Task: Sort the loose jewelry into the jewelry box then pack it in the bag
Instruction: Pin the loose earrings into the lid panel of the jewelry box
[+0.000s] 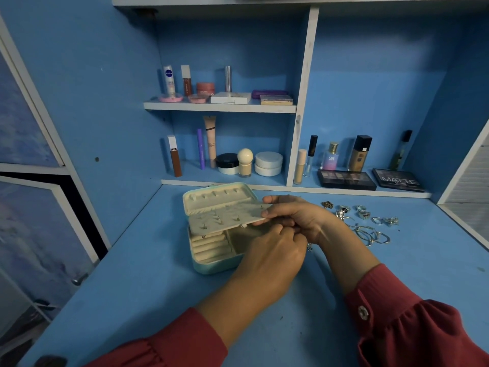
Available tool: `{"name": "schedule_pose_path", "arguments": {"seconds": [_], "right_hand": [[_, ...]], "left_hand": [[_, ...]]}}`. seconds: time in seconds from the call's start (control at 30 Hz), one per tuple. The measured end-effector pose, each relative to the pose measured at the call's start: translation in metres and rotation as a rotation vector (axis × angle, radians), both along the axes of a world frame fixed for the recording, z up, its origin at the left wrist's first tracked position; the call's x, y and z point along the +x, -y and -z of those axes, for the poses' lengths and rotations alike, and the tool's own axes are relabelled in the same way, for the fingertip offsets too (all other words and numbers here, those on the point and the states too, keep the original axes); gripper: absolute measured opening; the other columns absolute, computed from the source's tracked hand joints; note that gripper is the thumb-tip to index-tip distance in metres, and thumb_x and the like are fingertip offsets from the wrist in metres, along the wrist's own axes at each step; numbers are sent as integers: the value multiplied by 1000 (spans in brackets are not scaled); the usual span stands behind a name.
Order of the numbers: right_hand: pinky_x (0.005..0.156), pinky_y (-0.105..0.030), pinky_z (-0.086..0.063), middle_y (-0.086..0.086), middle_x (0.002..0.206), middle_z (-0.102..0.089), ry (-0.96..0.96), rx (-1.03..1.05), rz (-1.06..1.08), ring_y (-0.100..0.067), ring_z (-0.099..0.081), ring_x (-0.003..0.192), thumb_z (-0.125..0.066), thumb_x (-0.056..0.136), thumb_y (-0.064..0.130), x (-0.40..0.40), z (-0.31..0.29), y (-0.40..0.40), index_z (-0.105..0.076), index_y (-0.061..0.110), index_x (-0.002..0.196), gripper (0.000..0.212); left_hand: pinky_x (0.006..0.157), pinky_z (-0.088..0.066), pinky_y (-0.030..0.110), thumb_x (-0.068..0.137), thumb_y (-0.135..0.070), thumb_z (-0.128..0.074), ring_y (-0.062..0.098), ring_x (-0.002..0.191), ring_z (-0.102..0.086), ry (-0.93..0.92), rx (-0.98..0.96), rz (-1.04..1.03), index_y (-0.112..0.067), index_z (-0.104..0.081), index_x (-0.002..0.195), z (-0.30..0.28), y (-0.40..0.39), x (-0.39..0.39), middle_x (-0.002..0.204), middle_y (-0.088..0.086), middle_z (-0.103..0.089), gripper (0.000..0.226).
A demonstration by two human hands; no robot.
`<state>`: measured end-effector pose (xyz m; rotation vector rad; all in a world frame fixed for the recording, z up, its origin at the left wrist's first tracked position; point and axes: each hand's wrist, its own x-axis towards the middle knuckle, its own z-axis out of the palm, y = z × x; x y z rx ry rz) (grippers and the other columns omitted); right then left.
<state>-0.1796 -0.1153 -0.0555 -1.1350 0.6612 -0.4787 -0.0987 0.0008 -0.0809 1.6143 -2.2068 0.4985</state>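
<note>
Box [211, 263] open on desk; our right hand [296, 217] pinches its stud panel [225, 217], left hand [275, 250] pinches something tiny beneath, which we judge could drop unseen among loose rings [370, 229].

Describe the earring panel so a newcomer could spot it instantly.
On the blue desk stands an open teal jewelry box. The earring panel is the flat cream flap above its ring rolls, pinched by the right hand; only it carries studs.
</note>
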Motion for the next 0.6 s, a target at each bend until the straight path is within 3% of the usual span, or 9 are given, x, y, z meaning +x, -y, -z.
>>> {"name": "schedule_pose_path", "arguments": {"seconds": [0.1, 0.17, 0.23, 0.37, 0.5, 0.6], "right_hand": [[62, -25, -32, -5, 74, -50, 5, 0, -1, -16, -39, 67, -93, 40, 11, 2, 9, 9, -57, 15, 100, 70], [55, -22, -31, -4, 68, -47, 5, -16, -15, -14, -38, 58, -86, 53, 5, 2, 7, 7, -57, 13, 94, 51], [37, -13, -22, 3, 52, -47, -9, -49, -35, -4, -31, 38, -65, 74, -6, 0, 3, 1, -54, 10, 87, 24], [30, -12, -16, 5, 48, -47, 3, -2, -18, -1, -26, 32, -53, 85, -10, 1, 1, -1, -46, 16, 95, 29], [30, -11, -15, 4, 48, -56, -8, -1, -17, 0, -25, 32, -50, 87, -10, 0, -4, -7, -44, 18, 92, 29], [30, -11, -15, 3, 49, -59, -11, 0, -7, 0, -25, 32, -50, 87, -9, 0, -5, -8, -43, 19, 93, 29]], "left_hand": [[45, -41, 28, 64, -6, -70, 22, 70, -60, -231, 0, 22, -16, -60, 76, -11, 0, 8, 73, 2, -60, 19], [61, -46, 36, 79, -6, -59, 21, 82, -57, -397, 29, -16, -16, -59, 86, -25, -2, 15, 86, 3, -62, 12], [67, -40, 32, 86, -12, -57, 17, 84, -53, -541, -14, -58, -23, -53, 89, -35, -2, 26, 90, -1, -61, 12], [64, -34, 30, 90, -15, -58, 14, 74, -48, -731, -175, -173, -26, -43, 88, -49, 1, 58, 87, -8, -58, 18], [76, -45, 36, 92, -14, -56, 14, 86, -55, -738, -51, -181, -24, -44, 91, -49, 6, 77, 93, -5, -60, 16], [77, -47, 36, 92, -13, -55, 13, 86, -54, -738, 32, -143, -24, -43, 91, -48, 6, 78, 93, -4, -60, 16]]}}
